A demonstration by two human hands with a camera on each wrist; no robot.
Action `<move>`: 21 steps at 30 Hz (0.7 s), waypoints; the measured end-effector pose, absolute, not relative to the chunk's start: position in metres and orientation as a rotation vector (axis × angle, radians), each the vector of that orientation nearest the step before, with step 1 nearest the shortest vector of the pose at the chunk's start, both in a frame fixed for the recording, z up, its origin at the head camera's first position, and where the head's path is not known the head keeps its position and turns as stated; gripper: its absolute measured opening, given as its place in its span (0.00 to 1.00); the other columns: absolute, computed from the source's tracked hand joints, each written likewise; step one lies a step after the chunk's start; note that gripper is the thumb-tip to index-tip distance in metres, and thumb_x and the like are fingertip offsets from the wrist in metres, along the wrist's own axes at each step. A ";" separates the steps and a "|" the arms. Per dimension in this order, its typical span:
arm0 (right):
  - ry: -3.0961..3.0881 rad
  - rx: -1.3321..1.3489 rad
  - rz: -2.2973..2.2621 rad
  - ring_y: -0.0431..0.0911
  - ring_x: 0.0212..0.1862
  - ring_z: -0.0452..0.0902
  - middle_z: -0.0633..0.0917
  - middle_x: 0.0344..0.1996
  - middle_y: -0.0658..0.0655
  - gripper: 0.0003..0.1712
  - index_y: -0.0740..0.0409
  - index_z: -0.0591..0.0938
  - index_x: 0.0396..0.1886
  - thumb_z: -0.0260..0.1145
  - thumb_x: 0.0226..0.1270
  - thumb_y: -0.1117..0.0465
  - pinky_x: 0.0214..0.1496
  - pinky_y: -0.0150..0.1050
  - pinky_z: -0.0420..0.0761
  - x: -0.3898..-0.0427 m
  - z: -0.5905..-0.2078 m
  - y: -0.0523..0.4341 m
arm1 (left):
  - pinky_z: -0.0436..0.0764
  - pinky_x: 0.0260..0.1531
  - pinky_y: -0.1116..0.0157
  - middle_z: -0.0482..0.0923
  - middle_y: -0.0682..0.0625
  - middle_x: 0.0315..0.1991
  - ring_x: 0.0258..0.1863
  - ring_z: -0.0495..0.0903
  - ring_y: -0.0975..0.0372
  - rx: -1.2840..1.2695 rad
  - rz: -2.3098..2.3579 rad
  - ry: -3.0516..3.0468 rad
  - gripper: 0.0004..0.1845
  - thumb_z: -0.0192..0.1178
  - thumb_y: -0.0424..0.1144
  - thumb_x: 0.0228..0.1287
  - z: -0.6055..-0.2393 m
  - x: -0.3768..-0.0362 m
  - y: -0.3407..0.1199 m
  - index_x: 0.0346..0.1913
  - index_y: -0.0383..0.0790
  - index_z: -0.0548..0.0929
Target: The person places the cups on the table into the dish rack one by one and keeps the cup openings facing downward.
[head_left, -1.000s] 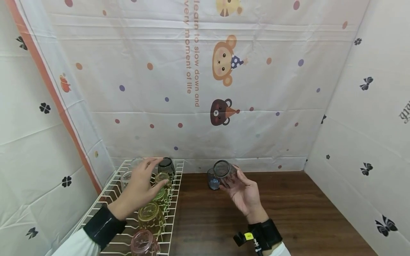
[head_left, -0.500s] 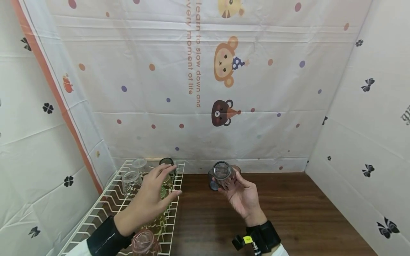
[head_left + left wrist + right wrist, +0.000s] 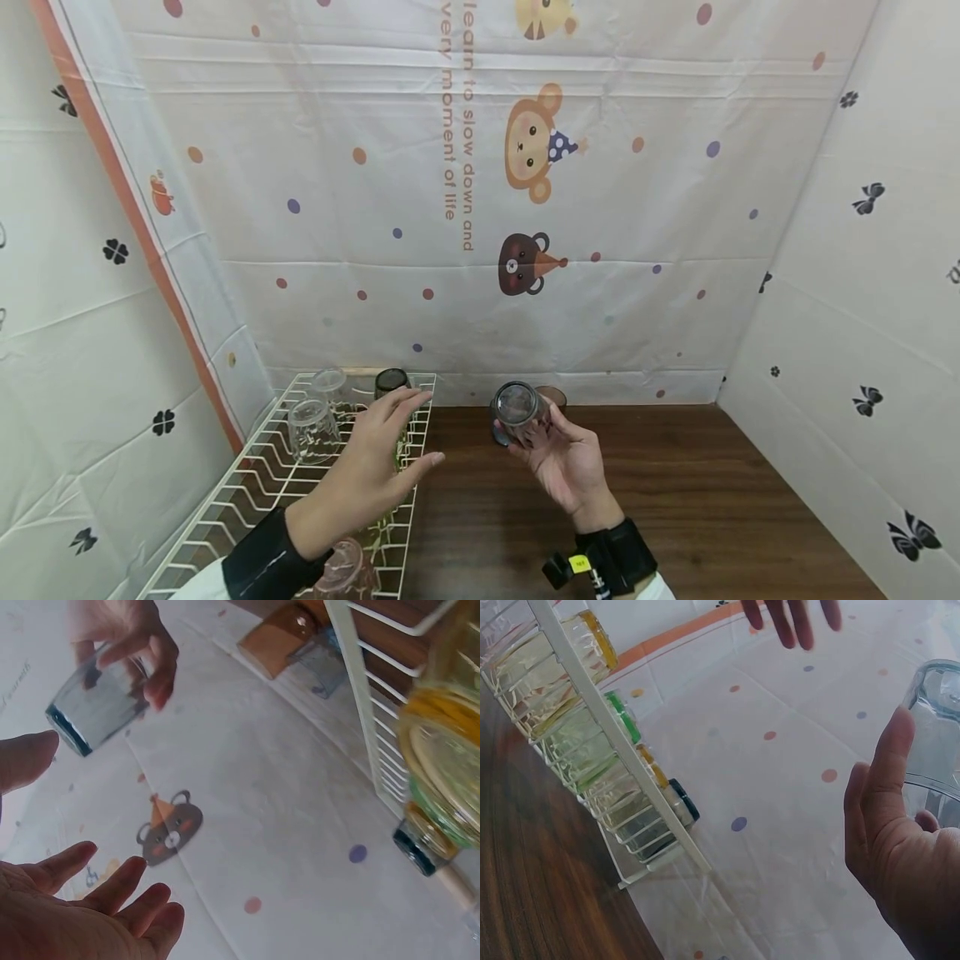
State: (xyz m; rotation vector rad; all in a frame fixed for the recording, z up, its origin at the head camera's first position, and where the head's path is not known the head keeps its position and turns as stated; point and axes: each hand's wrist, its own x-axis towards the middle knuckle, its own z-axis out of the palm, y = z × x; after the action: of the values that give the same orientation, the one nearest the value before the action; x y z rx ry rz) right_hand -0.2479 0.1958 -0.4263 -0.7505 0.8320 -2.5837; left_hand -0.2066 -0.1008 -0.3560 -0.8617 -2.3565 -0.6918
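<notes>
we see the right hand [image 3: 567, 462] grasping a smoky blue-grey, see-through tumbler [image 3: 517, 404], fingers wrapped round its side, held tilted above the dark brown wooden table [image 3: 675, 500]. behind it we make out a translucent amber-brown glass [image 3: 277, 641] beside a translucent blue glass [image 3: 319, 661]. our left hand [image 3: 360, 462] is released, thumb parted from its extended fingers, over the white wire rack [image 3: 620, 735]. on that rack we find two clear, colourless glasses [image 3: 313, 429], a dark grey glass [image 3: 392, 382] at the far end and a pink glass [image 3: 343, 568] nearest us.
</notes>
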 end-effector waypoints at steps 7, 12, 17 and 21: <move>0.903 -0.809 -2.536 0.52 0.69 0.84 0.82 0.70 0.53 0.25 0.46 0.77 0.70 0.36 0.93 0.52 0.62 0.41 0.88 -0.247 -0.427 0.193 | 0.75 0.69 0.38 0.73 0.40 0.73 0.73 0.74 0.44 -0.985 -0.688 -2.380 0.42 0.77 0.49 0.65 -0.349 -0.204 -0.074 0.78 0.43 0.71; 0.961 -0.811 -2.497 0.45 0.65 0.83 0.81 0.67 0.51 0.25 0.46 0.75 0.72 0.36 0.93 0.52 0.60 0.40 0.88 -0.242 -0.427 0.185 | 0.76 0.70 0.38 0.71 0.37 0.75 0.74 0.73 0.41 -1.063 -0.718 -2.357 0.43 0.76 0.46 0.66 -0.347 -0.206 -0.053 0.80 0.42 0.68; 0.953 -0.831 -2.465 0.44 0.63 0.83 0.81 0.66 0.52 0.26 0.48 0.74 0.74 0.35 0.93 0.53 0.59 0.38 0.88 -0.237 -0.424 0.176 | 0.81 0.67 0.45 0.73 0.38 0.73 0.72 0.76 0.46 -1.086 -0.790 -2.411 0.43 0.74 0.44 0.69 -0.353 -0.210 -0.043 0.82 0.43 0.65; 0.982 -0.838 -2.443 0.45 0.63 0.84 0.82 0.67 0.52 0.25 0.48 0.74 0.75 0.37 0.93 0.54 0.59 0.39 0.89 -0.235 -0.423 0.174 | 0.85 0.61 0.52 0.76 0.44 0.69 0.66 0.81 0.55 -1.064 -0.816 -2.444 0.44 0.74 0.45 0.69 -0.359 -0.210 -0.043 0.82 0.45 0.64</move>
State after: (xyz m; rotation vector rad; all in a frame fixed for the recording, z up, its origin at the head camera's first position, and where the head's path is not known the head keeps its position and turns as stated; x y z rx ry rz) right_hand -0.2351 0.1737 -0.4230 -0.8380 0.9817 -2.4429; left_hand -0.2101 -0.0431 -0.3594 -1.0641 -2.4441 -0.8159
